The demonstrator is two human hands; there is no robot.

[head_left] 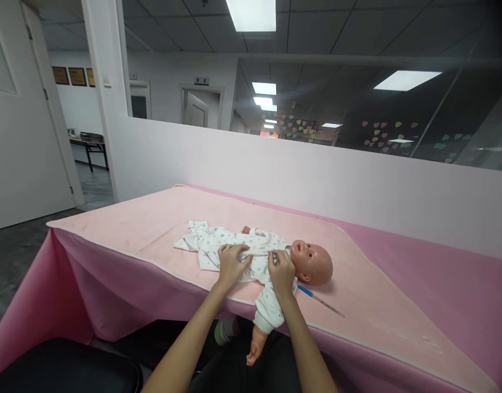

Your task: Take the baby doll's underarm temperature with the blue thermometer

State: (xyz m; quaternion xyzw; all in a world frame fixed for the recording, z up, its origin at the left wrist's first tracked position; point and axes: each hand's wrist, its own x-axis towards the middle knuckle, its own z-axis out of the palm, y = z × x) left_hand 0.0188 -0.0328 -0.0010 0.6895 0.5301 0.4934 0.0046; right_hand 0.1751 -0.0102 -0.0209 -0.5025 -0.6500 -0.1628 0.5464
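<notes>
The doll (259, 268) lies face up on the pale pink mat (131, 213) that covers most of the worktop (459, 284), close to the near edge, its long axis running roughly along that edge. Its head (318, 265) points to the right end, the legs of its patterned white garment (212, 240) to the left end. The near arm (258, 344) hangs over the near edge; the far one lies on the mat. The left hand (233, 265) rests on the garment's front, its grip parted between thumb and forefinger. The right hand (282, 270) is at the chest, grip nearly closed; whether cloth is pinched I cannot tell. A blue-handled stick (322, 302) lies beside the head, thin end slanting rightward toward the near edge
</notes>
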